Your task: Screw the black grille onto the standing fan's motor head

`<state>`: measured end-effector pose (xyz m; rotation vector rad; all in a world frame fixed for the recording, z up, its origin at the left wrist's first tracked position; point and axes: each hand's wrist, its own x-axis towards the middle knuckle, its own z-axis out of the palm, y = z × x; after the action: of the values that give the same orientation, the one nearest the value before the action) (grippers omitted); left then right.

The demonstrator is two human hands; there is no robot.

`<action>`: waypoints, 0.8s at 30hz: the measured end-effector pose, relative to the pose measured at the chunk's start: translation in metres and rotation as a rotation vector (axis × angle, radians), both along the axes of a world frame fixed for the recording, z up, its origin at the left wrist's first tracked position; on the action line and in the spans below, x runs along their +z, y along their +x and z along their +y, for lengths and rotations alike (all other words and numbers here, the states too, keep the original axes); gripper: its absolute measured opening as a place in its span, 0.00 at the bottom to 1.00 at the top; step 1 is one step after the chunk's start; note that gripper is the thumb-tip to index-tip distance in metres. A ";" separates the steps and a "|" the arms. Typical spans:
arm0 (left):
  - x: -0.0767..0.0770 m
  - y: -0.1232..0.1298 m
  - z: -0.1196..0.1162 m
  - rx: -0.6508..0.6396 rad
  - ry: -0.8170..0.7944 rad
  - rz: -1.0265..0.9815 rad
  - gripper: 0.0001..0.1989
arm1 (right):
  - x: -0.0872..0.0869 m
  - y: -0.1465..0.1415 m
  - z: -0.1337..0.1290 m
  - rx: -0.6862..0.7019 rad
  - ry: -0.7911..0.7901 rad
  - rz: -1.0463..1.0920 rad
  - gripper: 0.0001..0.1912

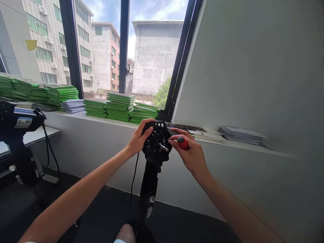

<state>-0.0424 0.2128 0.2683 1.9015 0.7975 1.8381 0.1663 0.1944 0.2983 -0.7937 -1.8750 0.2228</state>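
L hand (138, 140) on blk housing (151, 143); R hand (193, 153) w/ red tool (183, 143); label (24, 122) illegible.

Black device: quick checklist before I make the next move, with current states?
1. Left hand on black device: ok, thumb over its round face.
2. Red-handled tool held in right hand: ok.
3. Tool tip seated: cannot tell, tip not visible.
4. Metal shaft clear of fingers: ok, it sticks out of the face untouched.
5. Cable clear of right hand: ok, it hangs on the other side.
6. Device base stable: cannot tell, lower end unclear.
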 end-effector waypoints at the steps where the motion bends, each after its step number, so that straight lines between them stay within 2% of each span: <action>1: 0.000 0.001 0.000 0.003 -0.001 -0.004 0.18 | 0.004 -0.001 0.000 -0.003 0.015 -0.015 0.09; 6: 0.000 0.006 0.002 -0.025 0.000 -0.008 0.17 | 0.030 -0.017 0.003 0.021 0.107 -0.197 0.09; 9: -0.003 0.010 0.002 -0.038 0.020 -0.088 0.16 | 0.041 -0.024 0.011 0.044 0.132 -0.344 0.09; 13: -0.006 0.014 0.002 -0.065 0.038 -0.156 0.15 | 0.048 -0.024 0.017 0.074 0.138 -0.501 0.09; 24: 0.003 -0.001 0.003 -0.056 -0.017 0.020 0.17 | 0.061 -0.033 0.017 -0.056 0.132 -0.680 0.09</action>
<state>-0.0433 0.2161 0.2709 1.9156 0.7561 1.7763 0.1335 0.2109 0.3591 -0.8978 -2.4622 -0.2388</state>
